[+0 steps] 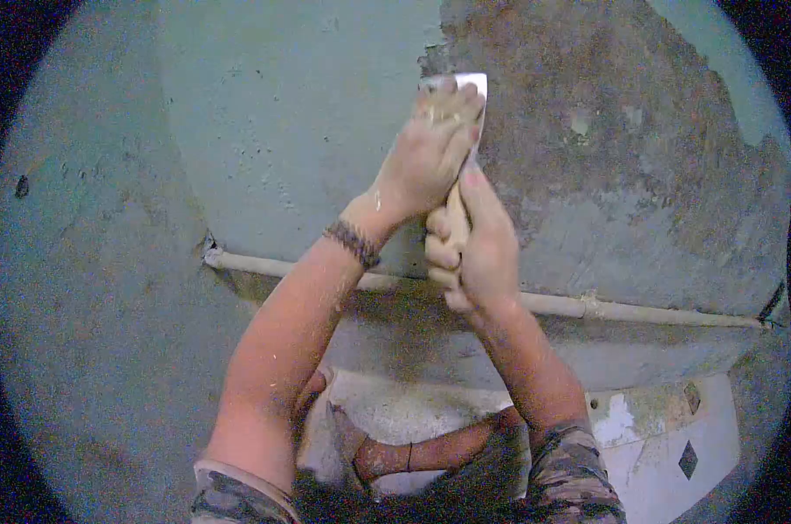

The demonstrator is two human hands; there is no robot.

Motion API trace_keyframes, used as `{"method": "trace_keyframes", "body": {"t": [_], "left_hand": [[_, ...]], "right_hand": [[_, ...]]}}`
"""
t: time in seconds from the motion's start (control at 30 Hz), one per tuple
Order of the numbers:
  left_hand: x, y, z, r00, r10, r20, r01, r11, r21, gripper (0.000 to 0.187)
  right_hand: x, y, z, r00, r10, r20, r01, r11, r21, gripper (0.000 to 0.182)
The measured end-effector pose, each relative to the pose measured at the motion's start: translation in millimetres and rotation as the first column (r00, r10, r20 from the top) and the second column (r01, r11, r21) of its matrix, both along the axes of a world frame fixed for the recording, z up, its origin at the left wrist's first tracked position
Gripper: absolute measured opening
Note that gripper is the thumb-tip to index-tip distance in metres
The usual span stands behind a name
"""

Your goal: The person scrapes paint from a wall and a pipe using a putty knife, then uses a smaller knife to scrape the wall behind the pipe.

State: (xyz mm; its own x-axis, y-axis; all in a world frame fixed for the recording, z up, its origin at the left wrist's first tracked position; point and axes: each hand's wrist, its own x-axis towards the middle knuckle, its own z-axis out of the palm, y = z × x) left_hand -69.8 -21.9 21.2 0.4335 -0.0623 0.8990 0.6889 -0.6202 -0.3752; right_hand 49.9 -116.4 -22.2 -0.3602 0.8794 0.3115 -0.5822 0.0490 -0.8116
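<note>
My right hand [483, 249] is wrapped around the pale handle of a scraper [476, 85], whose wide metal blade points up the wall. The blade lies against the wall at the border between green paint [308, 96] and a bare brown patch [570, 105]. My left hand [426, 162] lies flat over the blade, its fingers stretched up toward the blade's edge and pressing on it. The fingers of that hand are slightly blurred. Pale flakes cling to both my forearms and my left hand.
A pale pipe [544, 303] runs across the lower wall, behind my forearms. Below, my bare foot [374, 458] and part of a leg show. White tiles [666, 463] with dark diamonds lie at lower right. A small dark hole [22, 185] marks the left wall.
</note>
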Motion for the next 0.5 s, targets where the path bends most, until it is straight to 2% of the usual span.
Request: {"method": "trace_keyframes", "body": {"t": [0.03, 0.07, 0.13, 0.17, 0.23, 0.27, 0.3, 0.37, 0.4, 0.43, 0.5], "left_hand": [[-2, 7, 8, 0.994, 0.079, -0.077, -0.066, 0.986, 0.155, 0.031], [3, 0, 14, 0.994, 0.077, -0.076, -0.065, 0.986, 0.152, 0.031], [11, -11, 22, 0.997, -0.061, 0.047, 0.066, 0.992, -0.110, 0.032], [8, -13, 10, 0.997, -0.059, 0.054, 0.065, 0.990, -0.122, 0.032], [-1, -17, -32, 0.979, 0.130, -0.154, -0.142, 0.988, -0.064, 0.035], [-1, -25, -59, 0.999, 0.044, -0.009, -0.045, 0.963, -0.264, 0.037], [-1, -28, -65, 0.999, 0.044, -0.009, -0.045, 0.966, -0.255, 0.037], [1, -25, -67, 0.997, 0.022, 0.074, -0.001, 0.959, -0.284, 0.038], [-3, -4, -53, 0.997, 0.070, 0.018, -0.069, 0.994, -0.084, 0.036], [-6, 5, -29, 0.998, 0.067, 0.019, -0.065, 0.994, -0.082, 0.036], [-5, 7, 17, 0.996, 0.008, -0.084, 0.000, 0.996, 0.094, 0.033]], "right_hand": [[-2, 7, 8, 0.999, 0.008, -0.035, -0.007, 0.999, 0.039, 0.031], [0, 7, 16, 0.999, -0.032, -0.002, 0.032, 0.997, 0.076, 0.029], [-1, 6, 10, 0.999, -0.040, -0.009, 0.040, 0.998, 0.044, 0.031], [-3, 2, 4, 0.999, -0.048, -0.017, 0.048, 0.999, 0.012, 0.034], [-4, -9, -30, 0.999, -0.025, -0.045, 0.024, 1.000, -0.015, 0.038], [-2, -19, -45, 1.000, -0.018, 0.006, 0.019, 0.997, -0.071, 0.040], [-1, -21, -56, 0.999, -0.010, 0.052, 0.016, 0.993, -0.119, 0.042], [-2, -10, -50, 1.000, 0.015, -0.013, -0.016, 0.995, -0.095, 0.045], [-3, -3, -40, 1.000, -0.019, 0.018, 0.020, 0.999, -0.042, 0.034], [-5, -1, -21, 0.997, -0.056, 0.046, 0.055, 0.998, 0.007, 0.029], [-8, -1, 11, 0.997, -0.075, 0.022, 0.075, 0.997, -0.005, 0.030]]}}
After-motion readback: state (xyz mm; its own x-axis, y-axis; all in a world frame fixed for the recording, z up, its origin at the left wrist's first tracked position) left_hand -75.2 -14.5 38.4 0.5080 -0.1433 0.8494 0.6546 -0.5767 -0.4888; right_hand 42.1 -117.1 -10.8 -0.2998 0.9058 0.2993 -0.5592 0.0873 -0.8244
